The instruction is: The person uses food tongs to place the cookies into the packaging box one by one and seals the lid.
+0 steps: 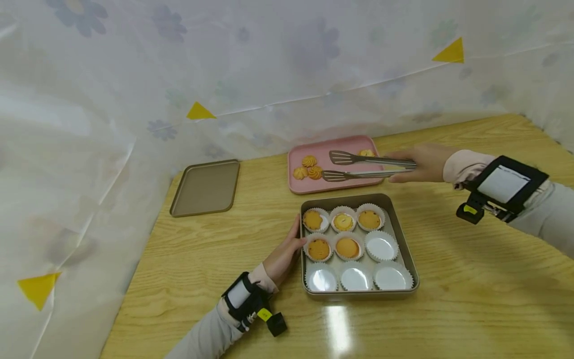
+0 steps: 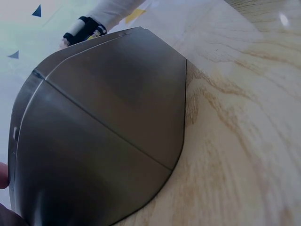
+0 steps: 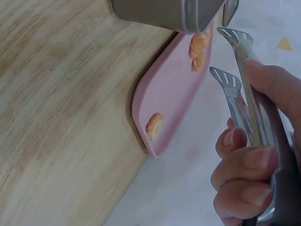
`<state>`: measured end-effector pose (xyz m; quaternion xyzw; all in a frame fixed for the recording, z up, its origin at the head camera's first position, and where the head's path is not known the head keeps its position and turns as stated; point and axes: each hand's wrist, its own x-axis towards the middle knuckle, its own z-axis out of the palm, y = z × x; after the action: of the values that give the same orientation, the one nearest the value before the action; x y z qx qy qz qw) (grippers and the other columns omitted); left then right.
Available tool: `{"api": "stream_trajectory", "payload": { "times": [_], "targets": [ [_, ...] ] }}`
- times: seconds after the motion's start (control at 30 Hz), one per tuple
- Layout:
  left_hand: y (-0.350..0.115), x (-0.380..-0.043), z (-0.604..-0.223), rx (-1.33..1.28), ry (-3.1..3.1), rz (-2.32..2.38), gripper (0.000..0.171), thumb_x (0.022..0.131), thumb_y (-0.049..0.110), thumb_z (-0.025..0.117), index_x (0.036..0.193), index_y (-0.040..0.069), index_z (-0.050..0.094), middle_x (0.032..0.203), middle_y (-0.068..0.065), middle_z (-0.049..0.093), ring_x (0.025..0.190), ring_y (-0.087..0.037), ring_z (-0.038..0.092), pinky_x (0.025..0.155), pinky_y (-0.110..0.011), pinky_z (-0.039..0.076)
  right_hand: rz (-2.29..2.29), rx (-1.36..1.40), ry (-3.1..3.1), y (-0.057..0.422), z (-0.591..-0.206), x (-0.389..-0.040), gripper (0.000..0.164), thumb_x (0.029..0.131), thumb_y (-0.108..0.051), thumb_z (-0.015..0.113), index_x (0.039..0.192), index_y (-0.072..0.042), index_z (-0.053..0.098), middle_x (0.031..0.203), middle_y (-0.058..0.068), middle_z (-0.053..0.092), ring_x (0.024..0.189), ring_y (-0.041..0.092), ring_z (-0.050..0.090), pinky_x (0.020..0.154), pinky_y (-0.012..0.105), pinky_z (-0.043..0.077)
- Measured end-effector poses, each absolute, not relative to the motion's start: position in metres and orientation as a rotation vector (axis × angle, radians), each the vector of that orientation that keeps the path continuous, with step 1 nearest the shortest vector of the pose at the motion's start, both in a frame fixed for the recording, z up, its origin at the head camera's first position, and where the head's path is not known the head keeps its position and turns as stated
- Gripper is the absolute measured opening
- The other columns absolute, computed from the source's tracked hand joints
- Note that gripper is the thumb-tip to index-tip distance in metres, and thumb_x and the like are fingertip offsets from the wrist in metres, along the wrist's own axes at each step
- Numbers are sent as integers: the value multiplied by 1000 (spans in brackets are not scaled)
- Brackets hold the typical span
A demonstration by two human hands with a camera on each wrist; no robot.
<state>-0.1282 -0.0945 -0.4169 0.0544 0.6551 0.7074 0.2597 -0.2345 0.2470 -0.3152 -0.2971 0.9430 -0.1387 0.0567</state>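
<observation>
My right hand (image 1: 426, 162) grips a pair of metal tongs (image 3: 244, 89), their slotted ends spread apart over the pink tray (image 1: 332, 187). Nothing sits between those ends. Three swirled cookies (image 1: 309, 161) lie at the tray's left, and a single pale-centred cookie (image 3: 154, 126) is at its right end, partly behind the tongs in the head view. With thumb at the rim, my left hand (image 1: 285, 254) holds the left wall of a deep square baking pan (image 1: 405, 244). Inside are white paper cups (image 1: 381, 246); several in the back and middle rows contain cookies (image 1: 347, 247), while the front ones are bare.
A shallow brown tray (image 1: 206, 188) lies at the back left of the wooden table (image 1: 211, 249). Behind the table hangs a flowered plastic sheet (image 1: 251, 60) with yellow triangles. The pink tray stands just behind the pan.
</observation>
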Motion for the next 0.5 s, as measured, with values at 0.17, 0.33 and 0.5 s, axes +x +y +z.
{"api": "stream_trajectory", "payload": {
  "times": [0.17,0.33,0.5],
  "targets": [
    [-96,-127,-416,170,1817,1890,74,97,12,36,156,13,-8,162,-12,-12,148,-30,-2,120,-47,6,-410,-928,2842,235,-320,-247,64,85,-32,73,136,0,55,118,26,65,97,36,65,82,53,50],
    [-100,-125,-416,225,1902,1816,72,99,16,36,156,13,-7,163,-6,-12,148,-24,-14,120,-47,-4,-369,-965,2836,223,-325,-257,61,85,-31,73,131,5,57,120,29,62,105,43,62,89,56,48],
    [-100,-126,-417,239,1906,1805,72,99,15,36,156,13,-8,162,-7,-13,148,-24,-14,120,-47,-3,-324,-958,2819,209,-327,-262,60,86,-31,72,132,4,56,123,31,60,108,47,59,91,57,47]
  ]
}}
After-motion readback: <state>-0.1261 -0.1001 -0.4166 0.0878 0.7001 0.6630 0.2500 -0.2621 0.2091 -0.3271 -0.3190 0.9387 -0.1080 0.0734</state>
